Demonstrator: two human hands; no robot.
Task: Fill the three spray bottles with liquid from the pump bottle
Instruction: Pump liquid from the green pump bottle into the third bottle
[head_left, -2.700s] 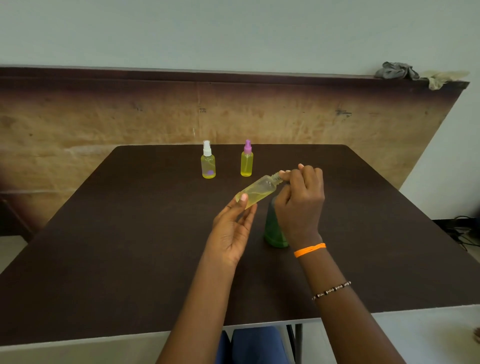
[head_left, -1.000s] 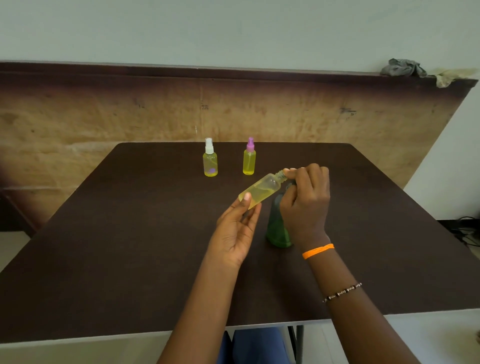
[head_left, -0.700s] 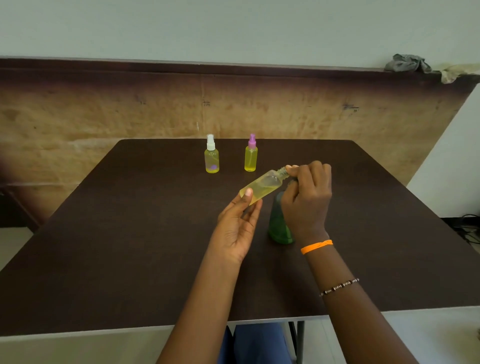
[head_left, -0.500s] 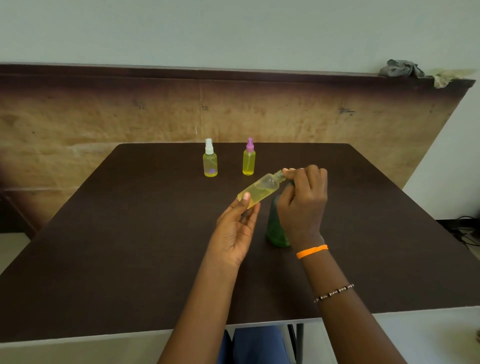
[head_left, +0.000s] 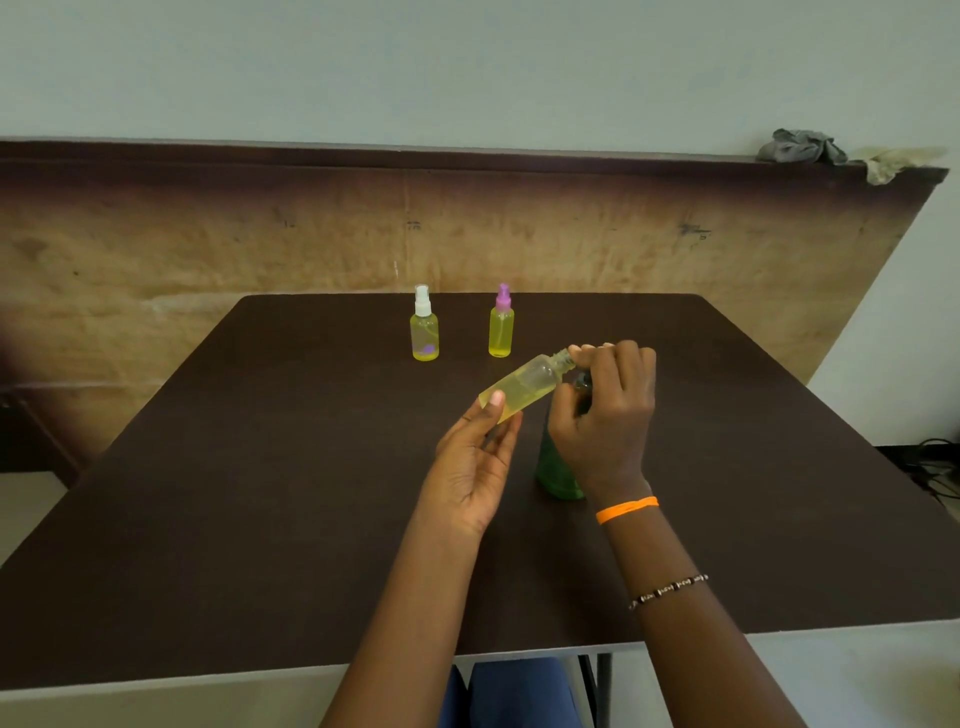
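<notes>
Over the dark desk (head_left: 260, 493), the left hand (head_left: 475, 467) holds an uncapped spray bottle (head_left: 524, 387), tilted with its base low toward the left and its open threaded neck raised toward the right. The thumb lies across the bottle's lower end and the fingers cup it from beneath, so that grip is closed on the bottle. Pale yellow liquid sits in it, pooled toward the lower end.

The right hand (head_left: 605, 410) is curled over the top of the green pump bottle (head_left: 556, 475), which stands upright on the desk just beside the left hand. The fingertips (head_left: 587, 353) meet the spray bottle's neck, and something dark shows under the curled fingers, most likely the pump head; the hand grips it there. The bottle's upper part is hidden behind the hand, so whether the nozzle is right in the neck, I can't tell.

Farther back on the desk, two more bottles stand upright, well apart from the hands: one with a white sprayer (head_left: 425, 332) on the left, one with a purple sprayer (head_left: 501, 330) on the right, both showing yellow liquid nearly to the shoulder.

An orange band (head_left: 626, 509) circles the right wrist, a beaded bracelet (head_left: 667, 590) lower on the forearm.
</notes>
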